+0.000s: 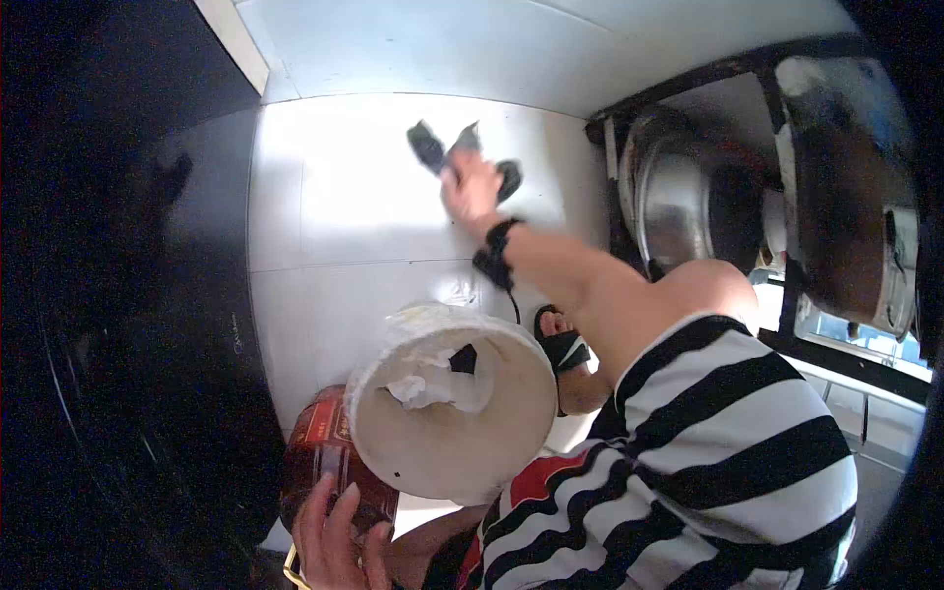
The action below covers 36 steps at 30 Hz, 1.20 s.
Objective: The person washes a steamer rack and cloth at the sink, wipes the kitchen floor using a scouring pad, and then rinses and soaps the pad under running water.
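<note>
My right hand (pixel 472 187), with a black band at the wrist, reaches down to the light tiled floor. Its fingers close on a dark limp thing (pixel 426 147), perhaps cloth or plastic, whose ends stick out on both sides; blur hides the exact kind. Below it a dirty white bucket (pixel 521 393) lies tipped toward me, with crumpled white paper (pixel 418 390) and a dark scrap (pixel 462 359) inside. At lower left my left hand (pixel 339 541) is spread, fingers apart, in front of a dark red container (pixel 324 447) with a printed label.
A glossy black cabinet (pixel 147 295) rises on the left, and a pale wall (pixel 551 44) closes the far side. To the right a dark rack (pixel 777 108) holds large metal pots (pixel 678 197). My sandalled foot (pixel 565 344) stands beside the bucket.
</note>
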Motion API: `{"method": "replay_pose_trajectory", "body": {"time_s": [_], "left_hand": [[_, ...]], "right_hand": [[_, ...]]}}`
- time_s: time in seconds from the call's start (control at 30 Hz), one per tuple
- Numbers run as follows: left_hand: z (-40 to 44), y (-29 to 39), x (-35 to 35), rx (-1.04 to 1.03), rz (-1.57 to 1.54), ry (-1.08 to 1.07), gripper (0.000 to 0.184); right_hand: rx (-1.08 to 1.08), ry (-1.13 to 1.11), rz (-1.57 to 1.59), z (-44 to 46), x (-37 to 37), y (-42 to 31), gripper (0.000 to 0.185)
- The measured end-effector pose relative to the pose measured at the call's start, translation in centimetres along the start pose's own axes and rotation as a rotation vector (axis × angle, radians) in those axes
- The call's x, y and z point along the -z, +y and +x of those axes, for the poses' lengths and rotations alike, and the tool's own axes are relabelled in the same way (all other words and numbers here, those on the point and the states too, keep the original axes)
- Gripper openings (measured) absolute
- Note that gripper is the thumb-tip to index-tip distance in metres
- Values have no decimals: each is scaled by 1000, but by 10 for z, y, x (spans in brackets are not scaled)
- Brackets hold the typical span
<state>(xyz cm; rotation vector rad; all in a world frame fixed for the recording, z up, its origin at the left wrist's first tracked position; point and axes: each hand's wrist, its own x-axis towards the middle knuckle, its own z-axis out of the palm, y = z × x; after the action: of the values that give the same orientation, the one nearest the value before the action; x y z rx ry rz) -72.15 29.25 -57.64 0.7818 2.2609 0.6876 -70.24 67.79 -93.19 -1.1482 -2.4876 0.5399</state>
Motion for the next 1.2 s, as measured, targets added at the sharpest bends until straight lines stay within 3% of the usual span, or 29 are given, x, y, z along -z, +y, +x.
{"method": "replay_pose_trajectory", "body": {"time_s": [0.17,0.23,0.3,0.37,0.4,0.47,0.5,0.57,0.6,0.67,0.7,0.77,0.83,0.87,0.9,0.97,1.0,1.03,1.07,1.1,1.17,1.2], "left_hand": [[11,10,-3,-157,76,27,36],[13,10,-4,-193,72,-10,36],[15,7,-6,-240,89,-33,34],[15,3,-5,-251,111,-64,35],[17,3,-6,-271,86,-61,35],[21,-1,-8,-292,28,-41,36],[20,-1,-8,-294,25,-38,36],[15,-1,-5,-251,92,-63,35],[13,-2,-6,-252,89,-63,35],[9,-7,-9,-186,161,-86,34],[8,-13,-8,-187,162,-96,34],[7,-27,-7,-257,177,-205,43],[3,-31,-8,-263,145,-216,43],[4,-31,-8,-272,124,-216,42],[11,-18,-9,-279,121,-223,42],[30,20,-9,-366,57,7,33],[31,20,-11,-375,69,-6,33],[32,16,-17,-285,99,-50,32],[32,12,-20,-189,129,-91,33],[32,11,-18,-188,135,-90,33],[34,9,-17,-185,94,-90,35],[33,-2,-17,-187,87,-83,35]], "right_hand": [[156,-354,380,-59,0,-24,23],[-306,-337,703,-54,3,-27,20],[-344,81,650,-46,-8,12,20],[-481,292,97,-53,47,32,15],[-648,568,647,-58,57,56,17],[-990,487,113,-77,124,38,23],[-1271,371,-108,-82,122,62,24],[-1286,329,-328,-115,70,138,31],[-1285,331,-330,-116,71,137,31],[-1130,-453,-701,-106,71,117,38],[-1139,-458,-703,-99,77,96,38],[-1221,23,-370,-82,89,47,38],[-1110,125,-410,-71,69,21,31],[-1150,347,476,-69,36,32,28],[-1024,545,1368,-66,7,46,25],[-258,261,105,-69,7,5,19],[-407,420,400,-64,-20,32,19],[-704,528,1118,-52,4,26,20],[-994,959,1790,-39,32,17,22],[-985,1074,1646,-41,41,43,27],[-1298,468,207,-56,97,60,31],[-1258,519,-103,-61,91,76,34]]}}
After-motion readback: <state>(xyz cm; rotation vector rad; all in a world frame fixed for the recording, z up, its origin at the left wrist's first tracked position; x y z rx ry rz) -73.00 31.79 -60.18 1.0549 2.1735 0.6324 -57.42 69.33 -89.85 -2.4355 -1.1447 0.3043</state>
